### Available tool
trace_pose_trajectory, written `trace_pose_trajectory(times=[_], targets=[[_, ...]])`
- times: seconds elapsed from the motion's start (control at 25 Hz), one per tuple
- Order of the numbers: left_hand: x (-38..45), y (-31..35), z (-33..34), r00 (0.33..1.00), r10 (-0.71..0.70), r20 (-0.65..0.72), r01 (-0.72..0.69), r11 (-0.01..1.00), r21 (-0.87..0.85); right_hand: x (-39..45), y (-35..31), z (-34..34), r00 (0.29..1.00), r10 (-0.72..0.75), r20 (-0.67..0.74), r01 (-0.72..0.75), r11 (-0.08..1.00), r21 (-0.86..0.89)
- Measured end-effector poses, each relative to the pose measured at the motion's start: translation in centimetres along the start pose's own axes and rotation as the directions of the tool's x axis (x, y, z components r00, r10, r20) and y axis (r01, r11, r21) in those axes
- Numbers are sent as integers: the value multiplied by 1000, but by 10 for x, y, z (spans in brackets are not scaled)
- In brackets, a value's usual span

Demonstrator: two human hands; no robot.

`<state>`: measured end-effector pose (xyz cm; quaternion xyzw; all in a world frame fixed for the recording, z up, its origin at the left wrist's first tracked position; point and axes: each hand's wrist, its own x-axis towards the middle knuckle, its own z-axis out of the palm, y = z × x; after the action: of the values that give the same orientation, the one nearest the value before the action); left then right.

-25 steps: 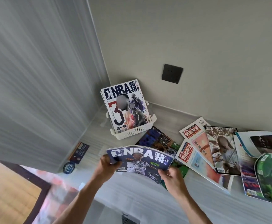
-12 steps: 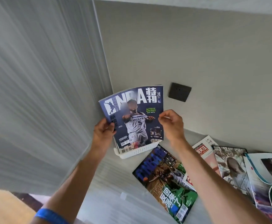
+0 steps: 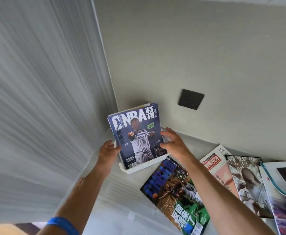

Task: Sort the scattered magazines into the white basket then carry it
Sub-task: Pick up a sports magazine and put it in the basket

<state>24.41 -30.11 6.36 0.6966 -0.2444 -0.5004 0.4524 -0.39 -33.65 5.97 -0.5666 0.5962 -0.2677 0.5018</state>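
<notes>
1. Head view: a dark blue basketball magazine (image 3: 137,138) stands upright in the white basket (image 3: 144,167), its cover facing the camera, with the edges of other magazines showing just behind its top edge.
2. The basket sits in the corner of a pale shelf (image 3: 121,197), where the ribbed side wall (image 3: 42,99) meets the plain back wall (image 3: 206,48).
3. The left hand (image 3: 108,153) is at the magazine's left edge, by the basket's left rim, fingers loosely bent; whether it actually grips the cover or the rim I cannot tell.
4. The right hand (image 3: 172,142) is at the magazine's right edge with fingers spread and fairly straight, fingertips touching or just off the cover, not curled round it.
5. The two hands are apart, one on each side of the magazine.
6. A blue wristband (image 3: 63,224) shows on the left forearm.
7. On the shelf right of the basket lies a blue and green magazine (image 3: 176,194), flat and partly under the right forearm.
8. Further right several magazines overlap one another: a red-titled magazine (image 3: 218,168), then a pale-covered magazine (image 3: 247,184), then more at the frame's edge.
9. A dark wall plate (image 3: 191,99) is on the back wall above.
</notes>
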Motion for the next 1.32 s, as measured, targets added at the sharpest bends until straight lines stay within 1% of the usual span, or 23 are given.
trace_pose_trajectory(times=[0.08, 0.16, 0.24, 0.28, 0.36, 0.4, 0.44, 0.48, 0.52, 0.56, 0.6, 0.64, 0.68, 0.72, 0.84, 0.92, 1.0, 1.08, 1.12, 1.2, 1.24, 1.28, 1.32], targets=[[-5, -11, -1, 999, -14, -46, 18, 996, 89, -22, 23, -2, 996, 88, -31, -87, 996, 37], [-28, -36, 3, 988, 148, -39, -144, 985, 96, -62, 69, -1, 973, 221, -66, -217, 974, 68], [-63, -74, 10, 958, 284, 35, -285, 936, 208, -117, 124, 6, 934, 348, -78, -353, 933, -72], [-80, -96, 16, 955, 275, 111, -295, 913, 283, -142, 148, 12, 910, 408, -77, -415, 890, -187], [-113, -140, 29, 940, 149, 308, -278, 858, 433, -181, 187, 28, 912, 402, -79, -394, 809, -436], [-123, -159, 34, 903, 87, 420, -312, 804, 505, -194, 196, 36, 922, 374, -102, -372, 778, -506], [-132, -176, 42, 846, 22, 533, -376, 733, 567, -204, 200, 40, 914, 367, -171, -402, 769, -498], [-140, -189, 50, 784, -33, 620, -454, 650, 609, -212, 202, 41, 881, 386, -276, -470, 781, -411], [-144, -199, 57, 734, -77, 675, -531, 555, 641, -217, 204, 42, 818, 429, -383, -535, 811, -236], [-148, -207, 63, 710, -123, 693, -582, 451, 677, -220, 206, 40, 732, 516, -444, -564, 825, 29], [-151, -213, 67, 708, -158, 688, -609, 355, 709, -222, 206, 38, 638, 633, -439, -540, 774, 331], [-155, -216, 71, 714, -177, 677, -619, 291, 729, -223, 204, 35, 570, 736, -365, -471, 657, 589], [-158, -219, 72, 717, -189, 671, -619, 271, 738, -221, 204, 30, 533, 803, -266, -409, 519, 750], [-161, -221, 71, 713, -201, 672, -614, 284, 736, -219, 205, 24, 512, 838, -189, -390, 423, 818], [-163, -221, 63, 721, -212, 660, -579, 340, 741, -216, 209, 11, 452, 891, -48, -528, 311, 790], [-162, -220, 60, 758, -155, 633, -577, 291, 763, -215, 205, 11, 459, 889, -6, -614, 321, 721], [-165, -214, 59, 807, 26, 590, -586, 153, 795, -217, 190, 14, 535, 845, 21, -688, 421, 592], [-166, -202, 59, 791, 220, 571, -593, 45, 804, -226, 171, 19, 625, 780, 39, -696, 533, 482], [-166, -195, 59, 747, 313, 586, -623, 24, 782, -233, 160, 18, 658, 752, 35, -680, 574, 456], [-167, -185, 58, 629, 446, 637, -720, 26, 693, -247, 140, 12, 725, 688, -6, -595, 631, 498], [-170, -178, 59, 594, 488, 639, -756, 67, 652, -253, 132, 4, 768, 637, -62, -506, 664, 551], [-171, -170, 59, 580, 519, 627, -776, 120, 619, -257, 124, -5, 805, 573, -154, -372, 690, 621], [-174, -158, 60, 590, 533, 607, -782, 188, 594, -261, 116, -18, 830, 485, -276, -195, 716, 670]])
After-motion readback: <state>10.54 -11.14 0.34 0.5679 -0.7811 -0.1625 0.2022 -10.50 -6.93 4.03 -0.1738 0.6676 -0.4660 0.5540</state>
